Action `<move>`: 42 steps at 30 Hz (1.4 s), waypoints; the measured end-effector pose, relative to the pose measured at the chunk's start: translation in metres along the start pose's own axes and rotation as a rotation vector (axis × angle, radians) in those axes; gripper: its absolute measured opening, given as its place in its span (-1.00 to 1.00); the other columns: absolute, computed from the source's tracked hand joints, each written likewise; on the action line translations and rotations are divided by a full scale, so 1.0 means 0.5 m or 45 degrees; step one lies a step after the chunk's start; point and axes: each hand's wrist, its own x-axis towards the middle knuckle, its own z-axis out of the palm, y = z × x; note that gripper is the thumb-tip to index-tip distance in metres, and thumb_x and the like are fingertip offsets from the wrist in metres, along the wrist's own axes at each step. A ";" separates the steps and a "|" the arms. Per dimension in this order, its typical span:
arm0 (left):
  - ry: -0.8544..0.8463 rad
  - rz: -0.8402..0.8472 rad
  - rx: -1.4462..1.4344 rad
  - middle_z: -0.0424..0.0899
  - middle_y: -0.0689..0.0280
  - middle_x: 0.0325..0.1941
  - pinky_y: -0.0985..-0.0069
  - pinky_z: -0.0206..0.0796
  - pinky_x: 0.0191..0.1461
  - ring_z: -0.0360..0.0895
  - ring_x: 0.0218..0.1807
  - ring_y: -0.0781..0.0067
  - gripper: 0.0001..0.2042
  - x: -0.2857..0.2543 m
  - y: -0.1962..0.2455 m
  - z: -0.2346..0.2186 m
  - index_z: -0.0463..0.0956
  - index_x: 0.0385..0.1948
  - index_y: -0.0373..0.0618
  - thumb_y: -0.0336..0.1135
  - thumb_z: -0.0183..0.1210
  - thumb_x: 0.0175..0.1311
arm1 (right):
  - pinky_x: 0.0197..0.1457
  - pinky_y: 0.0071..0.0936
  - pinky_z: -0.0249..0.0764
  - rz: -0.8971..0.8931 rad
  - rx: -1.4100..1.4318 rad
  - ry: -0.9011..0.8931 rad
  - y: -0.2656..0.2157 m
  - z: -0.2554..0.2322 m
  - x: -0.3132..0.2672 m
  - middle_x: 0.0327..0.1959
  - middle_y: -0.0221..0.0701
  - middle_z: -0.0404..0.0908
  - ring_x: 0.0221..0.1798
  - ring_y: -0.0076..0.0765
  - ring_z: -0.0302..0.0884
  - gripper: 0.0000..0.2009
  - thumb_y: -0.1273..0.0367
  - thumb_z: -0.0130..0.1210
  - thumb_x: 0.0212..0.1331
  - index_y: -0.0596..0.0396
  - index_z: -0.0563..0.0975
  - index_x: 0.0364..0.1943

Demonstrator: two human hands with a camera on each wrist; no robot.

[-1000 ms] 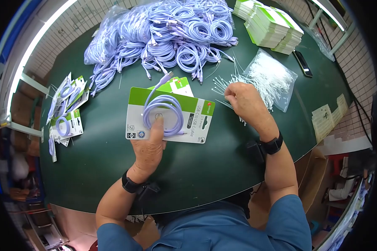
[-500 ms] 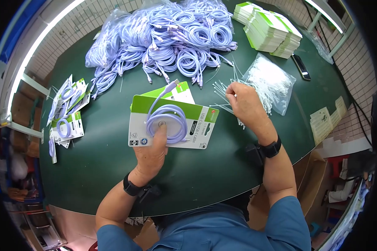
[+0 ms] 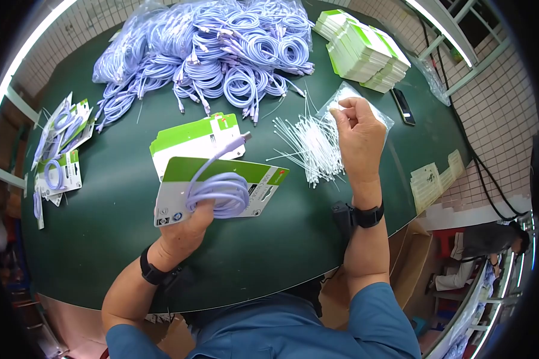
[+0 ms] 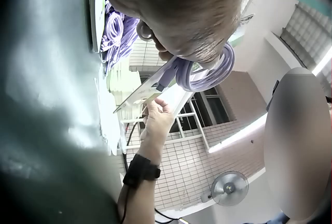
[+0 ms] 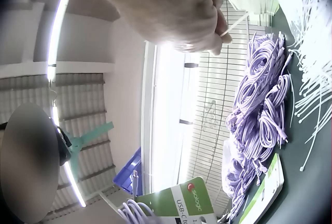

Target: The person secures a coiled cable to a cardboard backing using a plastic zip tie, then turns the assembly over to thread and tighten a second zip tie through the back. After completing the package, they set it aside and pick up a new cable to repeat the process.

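Observation:
My left hand (image 3: pixel 184 234) grips a green-and-white packaging card (image 3: pixel 177 171) together with a coiled lilac USB-C cable (image 3: pixel 224 192) lying against its face. One plug end sticks up past the card's top edge, and the card tilts above the table. My right hand (image 3: pixel 363 134) is raised over the plastic bag (image 3: pixel 384 118) of cable ties, thumb and fingertips together. A thin white cable tie (image 5: pixel 237 24) shows between those fingertips in the right wrist view. Loose white cable ties (image 3: pixel 310 149) lie spread just left of that hand.
Lilac cables (image 3: pixel 221 51) are heaped at the back. Stacked cards (image 3: pixel 365 54) stand back right, a phone (image 3: pixel 403 106) beside them. More cards (image 3: pixel 191 140) lie behind the held one. Carded cables (image 3: pixel 60 170) are piled at the left. Paper sheets (image 3: pixel 431 182) lie at the right edge.
The right hand has lifted off the loose cable ties and turned with its fingertips upward. The left hand has tilted the card and cable. The head view has shifted to the right.

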 end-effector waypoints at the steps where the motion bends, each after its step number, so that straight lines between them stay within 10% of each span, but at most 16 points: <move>1: 0.046 -0.059 -0.345 0.72 0.23 -0.26 0.43 0.54 -0.19 0.69 -0.30 0.29 -0.66 0.000 0.005 0.008 0.67 0.02 -0.28 -0.50 0.44 0.19 | -0.35 -0.51 0.47 0.065 0.184 -0.001 0.000 0.000 0.000 -0.44 -0.38 0.74 -0.45 -0.58 0.58 -0.87 0.42 0.37 0.37 0.19 0.68 -0.18; 3: 0.083 -0.113 -0.690 0.72 0.23 -0.31 0.44 0.53 -0.25 0.68 -0.36 0.28 -0.65 0.019 0.024 0.000 0.69 0.02 -0.27 -0.50 0.45 0.16 | -0.35 -0.60 0.45 0.191 0.552 0.000 -0.002 -0.001 0.000 -0.42 -0.43 0.75 -0.42 -0.64 0.56 -0.88 0.43 0.38 0.37 0.19 0.71 -0.15; 7: -0.187 0.566 -0.006 0.64 0.36 -0.48 0.49 0.38 -0.48 0.59 -0.53 0.42 -0.61 0.056 0.051 -0.036 0.74 0.00 -0.22 -0.48 0.46 0.06 | -0.33 -0.67 0.44 0.536 1.365 -0.415 -0.033 -0.008 -0.011 -0.36 -0.39 0.78 -0.40 -0.61 0.57 -0.87 0.44 0.37 0.39 0.23 0.73 -0.11; 28: -0.401 1.121 0.184 0.18 0.55 -0.62 0.57 0.00 -0.63 0.23 -0.64 0.68 -0.59 0.062 0.104 -0.042 0.74 0.03 -0.11 -0.32 0.40 0.06 | -0.09 -0.58 0.65 0.419 1.606 -0.934 -0.132 0.007 -0.071 -0.09 -0.22 0.80 -0.18 -0.45 0.74 -0.85 0.58 0.30 0.36 0.31 0.76 -0.05; 32: -0.393 1.147 0.181 0.18 0.56 -0.62 0.58 0.00 -0.63 0.24 -0.64 0.68 -0.60 0.068 0.107 -0.042 0.74 0.01 -0.12 -0.34 0.39 0.06 | -0.03 -0.52 0.66 0.252 1.457 -1.162 -0.131 -0.010 -0.063 -0.11 -0.24 0.78 -0.16 -0.43 0.75 -0.81 0.65 0.34 0.25 0.24 0.78 -0.08; 35: -0.412 1.142 0.176 0.18 0.57 -0.61 0.58 0.00 -0.63 0.24 -0.63 0.68 -0.61 0.065 0.111 -0.046 0.74 -0.01 -0.12 -0.34 0.39 0.06 | -0.11 -0.50 0.67 -0.314 1.202 -0.996 -0.148 -0.016 -0.070 -0.17 -0.25 0.76 -0.18 -0.42 0.75 -0.76 0.68 0.40 0.13 0.18 0.80 -0.12; 42: -0.351 1.240 0.149 0.26 0.59 -0.59 0.59 0.01 -0.61 0.27 -0.60 0.69 -0.61 0.060 0.111 -0.039 0.75 -0.06 -0.12 -0.29 0.37 0.00 | -0.28 -0.57 0.60 -0.209 1.385 -1.038 -0.192 -0.051 -0.094 -0.32 -0.39 0.79 -0.30 -0.46 0.75 -0.78 0.63 0.46 0.08 0.09 0.79 -0.20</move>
